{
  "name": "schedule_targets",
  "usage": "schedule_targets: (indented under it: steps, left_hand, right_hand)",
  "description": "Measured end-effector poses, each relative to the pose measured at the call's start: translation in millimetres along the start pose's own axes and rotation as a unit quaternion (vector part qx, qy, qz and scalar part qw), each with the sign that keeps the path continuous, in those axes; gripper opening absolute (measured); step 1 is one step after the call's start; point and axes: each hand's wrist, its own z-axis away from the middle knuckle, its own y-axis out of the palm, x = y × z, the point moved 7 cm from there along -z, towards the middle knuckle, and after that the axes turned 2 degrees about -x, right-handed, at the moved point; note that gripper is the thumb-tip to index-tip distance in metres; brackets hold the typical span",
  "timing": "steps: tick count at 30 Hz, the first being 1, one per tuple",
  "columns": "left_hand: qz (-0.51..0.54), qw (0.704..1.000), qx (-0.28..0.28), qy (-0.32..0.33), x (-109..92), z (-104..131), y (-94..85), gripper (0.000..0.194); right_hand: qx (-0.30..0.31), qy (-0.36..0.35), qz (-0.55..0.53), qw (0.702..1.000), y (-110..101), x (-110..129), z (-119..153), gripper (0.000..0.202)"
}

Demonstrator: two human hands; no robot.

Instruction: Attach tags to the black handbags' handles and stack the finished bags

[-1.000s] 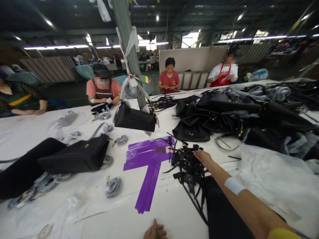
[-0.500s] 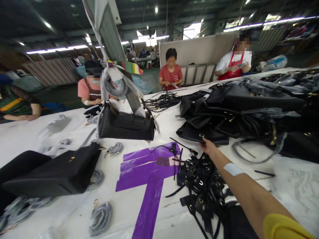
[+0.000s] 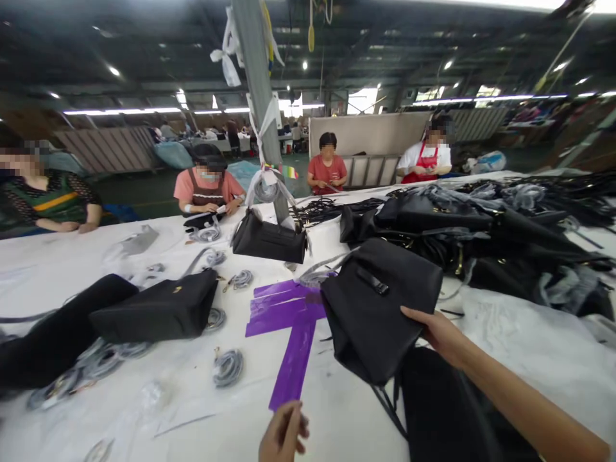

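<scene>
My right hand [image 3: 436,330] grips the lower right edge of a black handbag [image 3: 385,301], thumb on the near face. The bag is tilted and lifted above the table, with a dark strap tab and buckle on its face. My left hand [image 3: 283,433] is at the bottom middle, its fingers curled together and nothing visible in them. Ahead of it, purple tape [image 3: 291,359] is stuck on the white table [image 3: 192,410]. Under the held bag lie black straps and a dark panel [image 3: 443,410], partly hidden.
Black bags [image 3: 154,311] lie at left beside wrapped strap coils [image 3: 228,367]. A black bag [image 3: 269,237] stands by a post [image 3: 257,77]. A pile of black bags [image 3: 481,237] fills the right, near clear plastic [image 3: 524,340]. Several people sit across the table.
My right hand has pulled a black bag from the pile toward me, over the loose straps. My left hand has come into view at the bottom. The view has shifted.
</scene>
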Motion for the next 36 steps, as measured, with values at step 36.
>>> schedule_targets:
  steps: [36]
  left_hand:
    - [0.039,0.992,0.073,0.095,35.5,177.6,-77.1,0.014]
  right_hand:
    - [0.348,0.185,0.052,0.918,152.2,-283.9,266.8,0.046]
